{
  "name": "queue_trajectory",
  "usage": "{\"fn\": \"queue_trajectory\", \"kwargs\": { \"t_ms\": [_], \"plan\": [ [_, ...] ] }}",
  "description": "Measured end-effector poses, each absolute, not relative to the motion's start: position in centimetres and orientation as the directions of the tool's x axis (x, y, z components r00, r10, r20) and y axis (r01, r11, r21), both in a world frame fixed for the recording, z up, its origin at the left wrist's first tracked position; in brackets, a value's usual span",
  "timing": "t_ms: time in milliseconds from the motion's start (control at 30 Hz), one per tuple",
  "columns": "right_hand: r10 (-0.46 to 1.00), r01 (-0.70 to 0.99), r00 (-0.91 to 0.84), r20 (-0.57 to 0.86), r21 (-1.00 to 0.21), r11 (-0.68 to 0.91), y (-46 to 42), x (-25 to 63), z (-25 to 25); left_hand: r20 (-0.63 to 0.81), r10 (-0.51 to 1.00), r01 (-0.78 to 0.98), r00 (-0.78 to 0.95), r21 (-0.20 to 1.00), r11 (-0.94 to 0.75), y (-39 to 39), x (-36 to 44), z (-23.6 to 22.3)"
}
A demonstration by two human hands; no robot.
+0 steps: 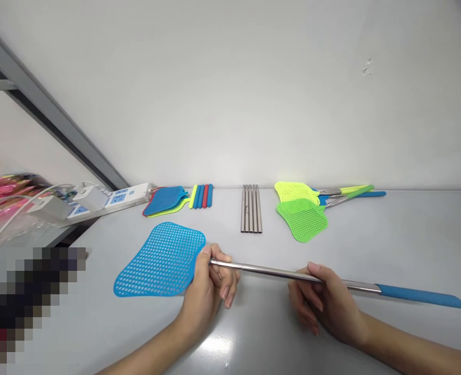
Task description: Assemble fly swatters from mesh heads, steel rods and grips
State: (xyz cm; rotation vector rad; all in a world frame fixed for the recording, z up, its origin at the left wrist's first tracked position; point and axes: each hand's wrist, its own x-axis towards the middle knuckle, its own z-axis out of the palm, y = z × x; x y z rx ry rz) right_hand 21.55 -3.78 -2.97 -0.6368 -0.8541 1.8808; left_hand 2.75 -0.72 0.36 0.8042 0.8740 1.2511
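A blue fly swatter [163, 263] with a perforated head, an extended metal rod and a blue handle is held across the front of the table. My left hand [207, 284] pinches it where the head joins the rod, thumb on top. Farther along, my right hand [329, 302] has thumb and fingers closed around the rod, short of the blue grip. Behind them, several bare metal telescopic rods [251, 209] lie side by side. Some of the fingers on both hands are curled beneath the rod.
Stacked swatter heads [165, 201] and several coloured handle grips [201, 196] lie at the back left. Swatters with rods and handles, a green one [304, 219] on top, lie at the back right. A power strip [123, 199] with plugs borders the left, beside plastic-wrapped pink items [7, 208]. A wall [246, 104] rises behind the table.
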Motion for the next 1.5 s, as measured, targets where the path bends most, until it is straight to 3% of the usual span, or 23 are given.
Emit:
{"fn": "queue_trajectory", "kwargs": {
  "t_ms": [300,867,1133,1267,1433,1500],
  "plan": [
    [0.906,-0.555,-0.419,-0.063,-0.772,-0.31,-3.5,21.5,-3.7,-0.166,0.984,-0.449,0.056,0.877,0.174,-1.0,3.1,0.2],
    [0.896,-0.516,-0.44,-0.06,-0.799,-0.308,-3.4,21.4,-3.5,-0.146,0.988,-0.426,0.048,0.892,0.152,-1.0,3.5,0.6],
    [0.831,-0.447,-0.481,-0.279,-0.738,-0.506,-2.1,21.5,-1.8,-0.178,0.984,-0.423,-0.028,0.894,0.15,-0.6,3.4,0.1],
    [0.828,-0.425,-0.512,-0.229,-0.77,-0.475,-2.1,21.8,-1.4,-0.229,0.971,-0.436,-0.063,0.882,0.179,-0.1,3.2,0.1],
    [0.661,-0.412,-0.729,-0.178,-0.657,-0.631,-2.2,22.3,0.2,-0.245,0.968,-0.466,-0.046,0.863,0.196,0.2,2.9,0.0],
    [0.654,-0.397,-0.749,-0.107,-0.717,-0.572,-2.2,22.5,1.1,-0.25,0.968,-0.474,-0.039,0.857,0.202,0.0,3.0,0.0]
  ]
}}
